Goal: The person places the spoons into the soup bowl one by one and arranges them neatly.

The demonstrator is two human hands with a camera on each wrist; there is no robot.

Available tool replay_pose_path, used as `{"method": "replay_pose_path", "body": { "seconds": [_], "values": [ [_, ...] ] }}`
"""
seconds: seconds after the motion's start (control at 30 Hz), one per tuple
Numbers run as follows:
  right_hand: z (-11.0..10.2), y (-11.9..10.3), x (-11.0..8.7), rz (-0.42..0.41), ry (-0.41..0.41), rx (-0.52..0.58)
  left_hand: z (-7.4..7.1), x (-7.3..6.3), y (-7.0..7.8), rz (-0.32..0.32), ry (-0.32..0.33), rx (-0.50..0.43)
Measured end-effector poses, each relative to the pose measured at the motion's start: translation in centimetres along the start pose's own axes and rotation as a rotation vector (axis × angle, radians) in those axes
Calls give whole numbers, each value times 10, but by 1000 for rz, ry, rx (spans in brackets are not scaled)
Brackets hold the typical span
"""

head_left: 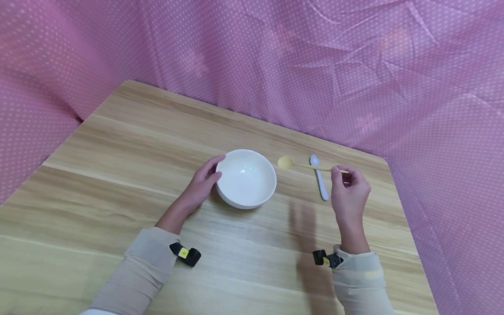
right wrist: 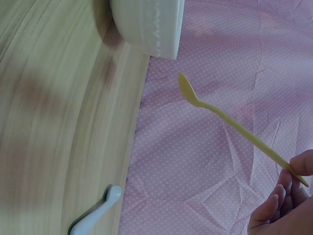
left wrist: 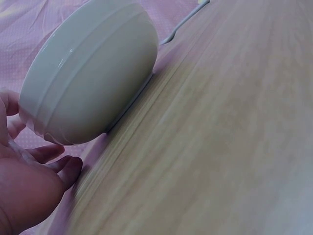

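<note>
A white bowl stands upright on the wooden table, its inside bare. My left hand holds it by the left side, thumb and fingers at the rim; the left wrist view shows the fingers along the bowl's outer wall. Between the fingertips of my right hand the handle end of a yellow spoon is pinched. In the right wrist view the yellow spoon is off the table, its scoop pointing toward the bowl, apart from it.
A pale grey-blue spoon lies on the table right of the bowl, below the yellow spoon's handle. Behind the wooden table hangs a pink dotted cloth, which also covers both sides.
</note>
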State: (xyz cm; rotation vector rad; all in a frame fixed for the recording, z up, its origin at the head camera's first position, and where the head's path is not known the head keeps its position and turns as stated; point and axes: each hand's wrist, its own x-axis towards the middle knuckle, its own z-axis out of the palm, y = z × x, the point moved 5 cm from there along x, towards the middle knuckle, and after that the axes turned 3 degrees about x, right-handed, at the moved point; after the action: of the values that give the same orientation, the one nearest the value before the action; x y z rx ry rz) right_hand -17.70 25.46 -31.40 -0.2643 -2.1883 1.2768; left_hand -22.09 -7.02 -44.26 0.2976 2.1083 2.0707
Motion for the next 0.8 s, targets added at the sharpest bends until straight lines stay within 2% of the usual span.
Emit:
{"method": "replay_pose_path", "body": {
  "seconds": [0.57, 0.8],
  "values": [
    [2, -12, -5, -19, -13, 91, -1, 0, 1, -16, 1, -3],
    [6, -12, -8, -16, -44, 84, -1, 0, 1, -15, 5, -1]
  ]
}}
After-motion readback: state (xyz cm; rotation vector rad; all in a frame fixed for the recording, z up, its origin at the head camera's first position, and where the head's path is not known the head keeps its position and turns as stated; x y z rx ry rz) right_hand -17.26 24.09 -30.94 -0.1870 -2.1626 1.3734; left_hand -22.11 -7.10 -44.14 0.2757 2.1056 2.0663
